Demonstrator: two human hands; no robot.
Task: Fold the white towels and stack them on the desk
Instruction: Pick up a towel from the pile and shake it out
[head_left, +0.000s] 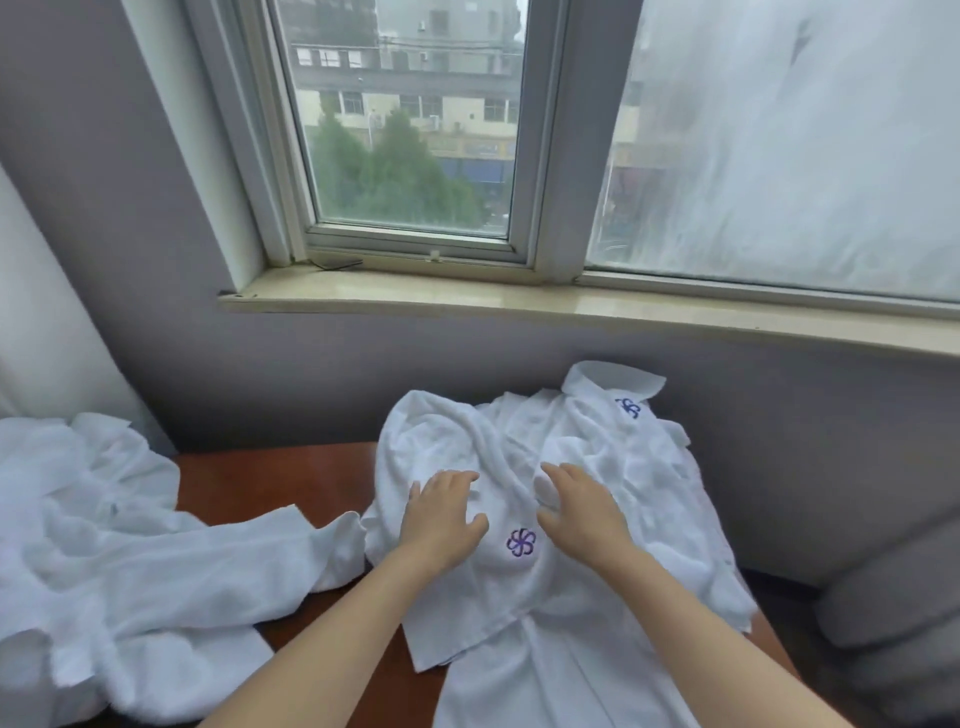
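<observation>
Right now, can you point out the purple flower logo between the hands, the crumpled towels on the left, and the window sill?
purple flower logo (521, 542): head view, centre of the embroidery.
crumpled towels (119, 561): head view, middle of the heap.
window sill (467, 301): head view, its top face.

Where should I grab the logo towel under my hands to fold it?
Pinch the logo towel at its near-left corner, coming from your side of the desk. That corner lies flat and free over bare wood; the far end is bunched against other towels. The left hand and right hand rest flat on it.
</observation>
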